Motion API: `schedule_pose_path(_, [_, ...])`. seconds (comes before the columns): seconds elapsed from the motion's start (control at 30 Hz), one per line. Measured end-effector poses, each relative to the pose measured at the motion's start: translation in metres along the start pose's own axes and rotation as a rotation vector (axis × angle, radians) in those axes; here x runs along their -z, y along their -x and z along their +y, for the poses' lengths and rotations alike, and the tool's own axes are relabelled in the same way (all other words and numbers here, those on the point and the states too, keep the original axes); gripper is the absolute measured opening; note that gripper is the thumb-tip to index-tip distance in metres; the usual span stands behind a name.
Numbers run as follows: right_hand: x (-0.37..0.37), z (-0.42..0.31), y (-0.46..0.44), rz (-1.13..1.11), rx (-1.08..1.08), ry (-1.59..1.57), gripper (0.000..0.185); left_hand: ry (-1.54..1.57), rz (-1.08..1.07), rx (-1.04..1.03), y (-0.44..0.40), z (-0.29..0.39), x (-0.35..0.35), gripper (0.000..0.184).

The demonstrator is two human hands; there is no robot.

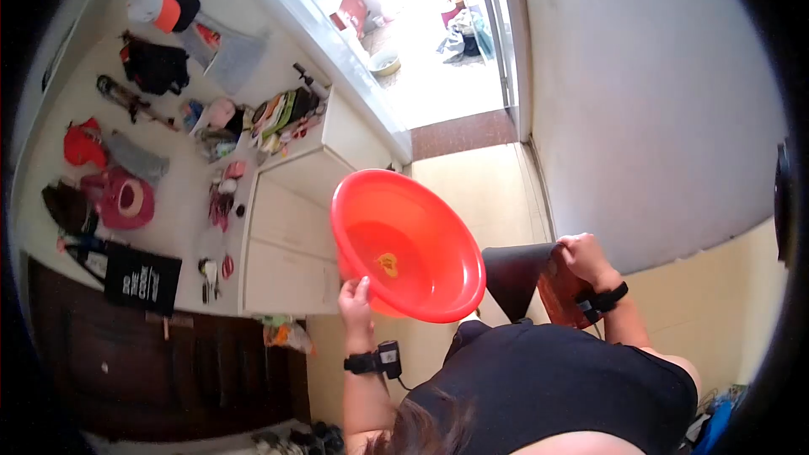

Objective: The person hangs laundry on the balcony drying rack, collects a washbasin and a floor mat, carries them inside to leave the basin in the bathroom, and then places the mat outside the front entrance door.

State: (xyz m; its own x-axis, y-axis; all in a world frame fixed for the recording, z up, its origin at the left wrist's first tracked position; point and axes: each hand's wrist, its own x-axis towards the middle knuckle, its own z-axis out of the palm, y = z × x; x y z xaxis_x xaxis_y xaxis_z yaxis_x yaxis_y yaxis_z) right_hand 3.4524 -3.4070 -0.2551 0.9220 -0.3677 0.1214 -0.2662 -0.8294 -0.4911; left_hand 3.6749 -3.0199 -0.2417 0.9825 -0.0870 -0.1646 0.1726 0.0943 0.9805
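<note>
Hanging on the wall at far left: a red cap (84, 143), a pink bag (125, 198) and a black bag (143, 280) with white lettering. Lower in the view there's a dark wooden door (143, 362). A white and orange cap (164, 5) hangs higher up, then comes a white cabinet (291, 270) with a bunch of clutter on top, mostly too small to make out. Next is the person's left hand (356, 303), pinching the near left rim of a red basin (442, 244), with a black band (364, 362) on that wrist. The basin is held tilted in front of the person, a yellow shape (388, 264) on its bottom. Past it, a doorway opens onto a super bright room with a tub (385, 65) on the floor. Right of the basin is a dark brown thing (558, 286), can't tell exactly what, and the person's right hand (587, 258) is curled over its top edge, another black band (608, 297) on that wrist. Far right is a pale wall (657, 118).
</note>
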Motion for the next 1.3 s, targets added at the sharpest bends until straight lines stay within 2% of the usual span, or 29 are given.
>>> schedule_pose_path(0.07, [-0.001,-0.012,-0.026,0.060,-0.032,0.013,0.016,-0.027,-0.111,-0.046,-0.062,-0.011,-0.017,0.009])
schedule_pose_path(0.13, [0.006,-0.020,-0.066,0.024,-0.109,0.089,0.017,0.049,-0.185,-0.046,-0.129,-0.010,-0.042,0.010])
schedule_pose_path(0.2, [0.017,-0.035,-0.112,0.055,-0.117,0.139,0.017,-0.003,-0.243,-0.025,-0.186,0.009,-0.074,0.010])
schedule_pose_path(0.23, [0.018,-0.038,-0.130,0.115,-0.136,0.120,0.017,0.005,-0.255,-0.016,-0.212,0.015,-0.091,0.010])
schedule_pose_path(0.3, [0.003,-0.036,-0.149,0.187,-0.167,0.137,0.018,-0.013,-0.359,-0.143,-0.260,0.023,-0.123,0.011])
schedule_pose_path(0.4, [0.001,-0.030,-0.206,0.268,-0.232,0.084,0.018,0.022,-0.414,-0.110,-0.336,0.030,-0.177,0.014])
schedule_pose_path(0.47, [0.000,-0.017,-0.250,0.277,-0.226,0.086,0.018,0.019,-0.449,-0.077,-0.386,0.031,-0.217,0.029])
schedule_pose_path(0.67, [-0.015,0.051,-0.389,0.212,-0.242,0.128,0.018,0.038,-0.397,-0.174,-0.503,0.047,-0.332,0.033])
schedule_pose_path(0.73, [-0.011,0.060,-0.439,0.210,-0.225,0.120,0.016,-0.115,-0.294,-0.092,-0.547,0.052,-0.352,0.031])
schedule_pose_path(0.87, [0.000,0.055,-0.529,0.192,-0.243,0.057,0.016,-0.147,-0.228,-0.059,-0.622,0.074,-0.382,0.022])
schedule_pose_path(0.97, [0.006,0.073,-0.597,0.201,-0.250,-0.048,0.017,-0.092,-0.151,-0.063,-0.667,0.084,-0.418,0.021])
schedule_pose_path(1.17, [0.011,0.104,-0.737,0.226,-0.211,-0.067,0.016,0.083,-0.037,-0.014,-0.801,0.097,-0.488,0.016])
schedule_pose_path(1.3, [0.027,0.142,-0.831,0.192,-0.211,-0.048,0.016,0.167,0.008,0.030,-0.881,0.111,-0.559,0.012])
